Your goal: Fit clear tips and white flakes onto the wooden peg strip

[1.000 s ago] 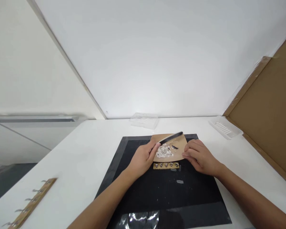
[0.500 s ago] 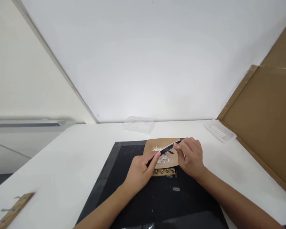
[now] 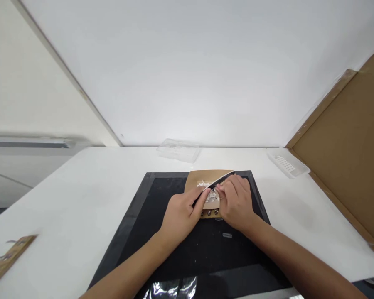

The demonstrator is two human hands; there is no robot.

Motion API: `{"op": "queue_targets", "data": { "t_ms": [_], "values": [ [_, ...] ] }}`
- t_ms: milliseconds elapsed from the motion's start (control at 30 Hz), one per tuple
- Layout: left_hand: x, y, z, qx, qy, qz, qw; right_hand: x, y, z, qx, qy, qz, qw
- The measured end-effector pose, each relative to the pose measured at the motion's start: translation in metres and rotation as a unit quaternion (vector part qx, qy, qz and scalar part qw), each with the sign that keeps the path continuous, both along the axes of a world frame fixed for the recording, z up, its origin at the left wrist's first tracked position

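My left hand (image 3: 181,214) pinches the lower end of a black strip with a white edge, which looks like a nail file (image 3: 218,181). The strip slants up to the right above a tan tray (image 3: 193,177). Close beside the left fingertips, my right hand (image 3: 237,200) is closed against the strip; whatever it pinches is hidden. White and clear chips (image 3: 212,197) lie heaped in the tray. Just in front of it, partly covered, is a wooden strip with round metal studs (image 3: 209,214). A small clear plastic piece (image 3: 227,235) rests on the black mat (image 3: 202,257).
A clear plastic box (image 3: 179,150) stands at the back of the white table (image 3: 124,160). To the right, a translucent case (image 3: 289,164) holds white pieces beside a cardboard panel (image 3: 345,137). A wooden strip with metal hooks (image 3: 11,259) lies front left.
My right hand has slid down along the strip toward my left hand. The left hand keeps its grip. The camera view has shifted slightly.
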State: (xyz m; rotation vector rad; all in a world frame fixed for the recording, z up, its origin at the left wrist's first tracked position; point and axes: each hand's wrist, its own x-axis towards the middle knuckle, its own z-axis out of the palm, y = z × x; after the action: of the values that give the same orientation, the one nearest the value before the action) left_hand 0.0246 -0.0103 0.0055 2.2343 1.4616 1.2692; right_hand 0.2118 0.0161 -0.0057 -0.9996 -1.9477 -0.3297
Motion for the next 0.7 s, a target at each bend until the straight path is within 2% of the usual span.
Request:
{"op": "queue_targets", "data": {
  "t_ms": [133,300,467,600,700],
  "values": [
    [0.0000,0.0012,-0.0003,0.008,0.009,0.011,1.000,0.0040,0.0060,0.0026,-0.033,0.010,-0.043,0.998],
    [-0.0025,0.0029,0.0013,0.006,0.017,-0.007,1.000,0.0027,0.0047,0.0043,-0.099,0.020,0.016,0.995],
    [-0.0018,0.0033,0.0013,0.008,0.019,0.001,1.000,0.0024,0.0052,0.0045,-0.081,0.060,0.013,0.995],
    [-0.0007,0.0021,0.0007,0.000,0.018,0.004,1.000,0.0015,0.0048,0.0059,-0.087,0.060,0.063,0.992],
    [-0.0003,0.0021,-0.0001,0.002,0.022,-0.002,1.000,0.0014,0.0051,0.0076,-0.088,0.055,0.043,0.994]
  ]
}}
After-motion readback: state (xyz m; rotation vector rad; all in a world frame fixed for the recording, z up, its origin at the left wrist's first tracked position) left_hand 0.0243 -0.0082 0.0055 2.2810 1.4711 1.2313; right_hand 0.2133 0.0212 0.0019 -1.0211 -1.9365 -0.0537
